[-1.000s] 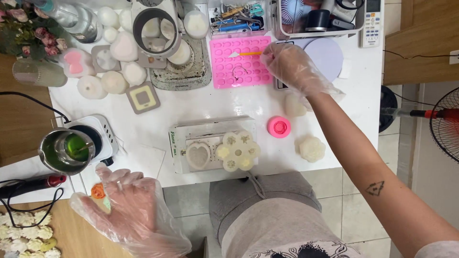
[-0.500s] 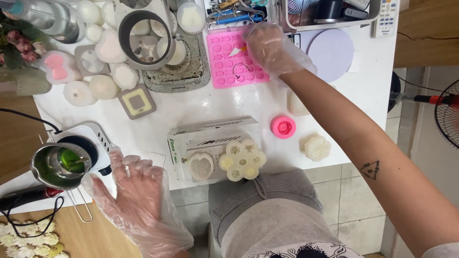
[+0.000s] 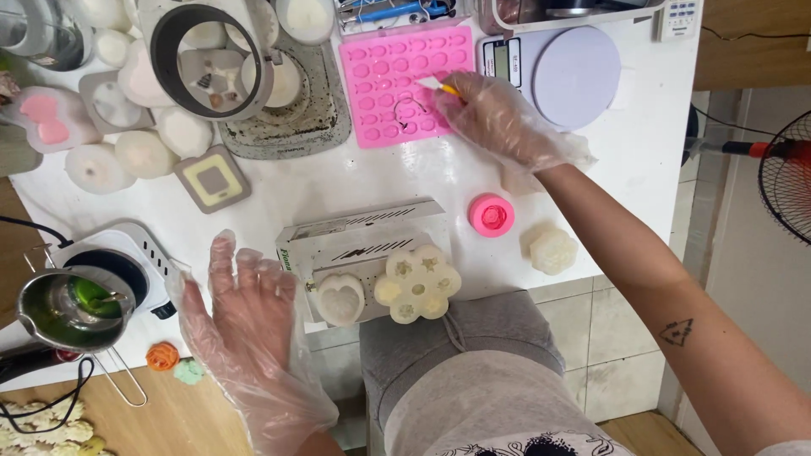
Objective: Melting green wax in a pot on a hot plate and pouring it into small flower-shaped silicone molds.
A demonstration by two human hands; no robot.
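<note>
The right hand (image 3: 498,118) has its fingers clamped on a small orange-handled brush (image 3: 441,86), long axis slanting up-left, white tip over the pink mould tray (image 3: 380,59) at the tabletop's (image 3: 405,181) far side. The left hand (image 3: 245,321), fingers spread and holding nothing, hovers well apart, beside the steel pot (image 3: 68,308).

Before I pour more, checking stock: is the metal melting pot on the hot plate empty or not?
Not empty. The metal pot holds green liquid, visible inside from above.
</note>
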